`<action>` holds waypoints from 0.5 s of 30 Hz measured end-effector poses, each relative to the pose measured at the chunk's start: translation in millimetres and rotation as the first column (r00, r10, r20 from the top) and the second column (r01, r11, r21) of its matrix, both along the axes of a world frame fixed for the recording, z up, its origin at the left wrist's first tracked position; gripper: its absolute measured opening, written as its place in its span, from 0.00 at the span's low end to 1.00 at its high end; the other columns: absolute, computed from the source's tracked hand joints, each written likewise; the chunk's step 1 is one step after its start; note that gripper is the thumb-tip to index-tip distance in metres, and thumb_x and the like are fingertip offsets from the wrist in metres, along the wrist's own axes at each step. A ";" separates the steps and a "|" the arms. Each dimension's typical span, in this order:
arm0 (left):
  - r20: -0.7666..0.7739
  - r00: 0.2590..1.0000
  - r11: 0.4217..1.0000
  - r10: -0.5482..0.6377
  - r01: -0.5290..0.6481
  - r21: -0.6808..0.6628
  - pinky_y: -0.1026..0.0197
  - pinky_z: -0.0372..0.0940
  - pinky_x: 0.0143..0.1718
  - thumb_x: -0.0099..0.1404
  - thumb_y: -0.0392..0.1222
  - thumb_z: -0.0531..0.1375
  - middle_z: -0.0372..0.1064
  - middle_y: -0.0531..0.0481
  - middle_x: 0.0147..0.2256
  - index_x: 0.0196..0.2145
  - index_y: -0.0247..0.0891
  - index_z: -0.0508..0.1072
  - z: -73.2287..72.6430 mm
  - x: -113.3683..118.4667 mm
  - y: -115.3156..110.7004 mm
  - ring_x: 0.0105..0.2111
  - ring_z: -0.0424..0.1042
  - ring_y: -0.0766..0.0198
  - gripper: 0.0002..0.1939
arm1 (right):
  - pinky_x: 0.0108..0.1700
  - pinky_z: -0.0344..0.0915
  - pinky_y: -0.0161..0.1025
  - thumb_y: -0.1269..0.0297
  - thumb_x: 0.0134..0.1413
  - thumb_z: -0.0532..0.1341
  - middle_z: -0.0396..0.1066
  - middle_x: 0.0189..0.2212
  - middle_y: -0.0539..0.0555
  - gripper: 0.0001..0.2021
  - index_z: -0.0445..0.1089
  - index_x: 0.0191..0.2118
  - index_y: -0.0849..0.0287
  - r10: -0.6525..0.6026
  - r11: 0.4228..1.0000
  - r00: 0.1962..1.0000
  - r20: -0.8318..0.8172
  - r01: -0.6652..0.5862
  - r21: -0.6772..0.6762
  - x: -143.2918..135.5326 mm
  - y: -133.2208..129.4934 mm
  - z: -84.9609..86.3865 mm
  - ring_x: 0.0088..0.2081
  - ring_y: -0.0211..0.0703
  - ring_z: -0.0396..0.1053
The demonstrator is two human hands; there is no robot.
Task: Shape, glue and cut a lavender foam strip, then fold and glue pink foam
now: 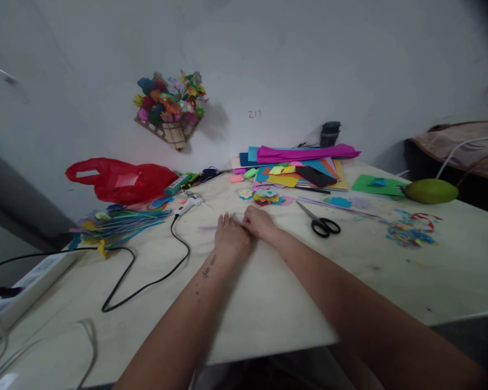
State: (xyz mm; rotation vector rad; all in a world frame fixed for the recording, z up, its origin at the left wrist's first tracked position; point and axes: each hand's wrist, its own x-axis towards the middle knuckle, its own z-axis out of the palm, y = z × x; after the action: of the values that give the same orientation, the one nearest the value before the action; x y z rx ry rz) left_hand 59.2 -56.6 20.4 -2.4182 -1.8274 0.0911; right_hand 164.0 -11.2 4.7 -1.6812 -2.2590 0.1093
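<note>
Both hands meet at the middle of the pale table point(268, 303). My left hand point(231, 235) lies low on the table over a thin light purple strip point(207, 228), which sticks out to its left. Touching it on the right is my right hand point(258, 221), its fingers curled together in a pinch; whatever they hold is too small to make out. Black-handled scissors point(319, 221) lie to the right of my right hand, blades pointing up and left. A white glue gun point(188, 204) rests beyond my left hand, its black cord running left.
Behind are a red plastic bag point(122, 181), stacked coloured sheets point(301, 155) and paper flowers point(266, 195). At left are flower stems point(126, 222) and a power strip point(28, 292); at right, scraps point(410, 233) and a green oval object point(431, 191).
</note>
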 end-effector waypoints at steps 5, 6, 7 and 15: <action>0.035 0.998 0.996 0.050 -0.047 -0.077 0.47 0.48 0.55 0.61 0.41 0.46 0.56 0.29 0.55 0.51 0.25 0.65 5.6 1.0 -2.8 0.57 0.52 0.44 0.25 | 0.37 0.59 0.33 0.61 0.54 0.57 0.69 0.41 0.56 0.10 0.73 0.33 0.59 0.011 0.998 1.000 -0.008 -0.011 -0.062 -4.2 1.4 3.1 0.40 0.42 0.67; 0.033 0.999 0.996 0.042 -0.039 -0.081 0.48 0.50 0.53 0.61 0.40 0.46 0.57 0.28 0.54 0.50 0.25 0.66 5.8 1.5 -3.8 0.56 0.55 0.44 0.24 | 0.37 0.59 0.33 0.60 0.53 0.57 0.69 0.41 0.55 0.10 0.73 0.33 0.59 0.011 0.997 1.000 -0.015 -0.012 -0.077 -3.1 1.3 4.3 0.40 0.42 0.67; 0.022 0.999 0.996 0.035 -0.032 -0.087 0.48 0.52 0.52 0.61 0.40 0.45 0.59 0.28 0.53 0.49 0.25 0.67 5.8 1.9 -4.7 0.55 0.57 0.45 0.24 | 0.36 0.59 0.32 0.60 0.53 0.58 0.70 0.40 0.55 0.10 0.73 0.32 0.59 0.010 0.996 1.000 -0.022 -0.011 -0.089 -1.9 1.1 5.4 0.40 0.42 0.68; 0.040 0.999 0.998 0.017 -0.015 -0.055 0.50 0.56 0.49 0.62 0.45 0.45 0.62 0.31 0.50 0.49 0.29 0.66 -1.3 -1.3 -0.2 0.52 0.60 0.47 0.24 | 0.34 0.59 0.31 0.58 0.51 0.60 0.73 0.34 0.56 0.11 0.74 0.33 0.59 -0.063 0.986 0.998 -0.027 0.058 -0.157 6.5 1.6 8.5 0.37 0.41 0.69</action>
State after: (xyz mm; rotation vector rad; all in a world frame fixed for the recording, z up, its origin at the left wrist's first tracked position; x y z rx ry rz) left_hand 57.9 -56.9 19.1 -2.4597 -1.8861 0.0954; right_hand 170.5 -9.6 13.1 -1.8106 -2.2248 0.3047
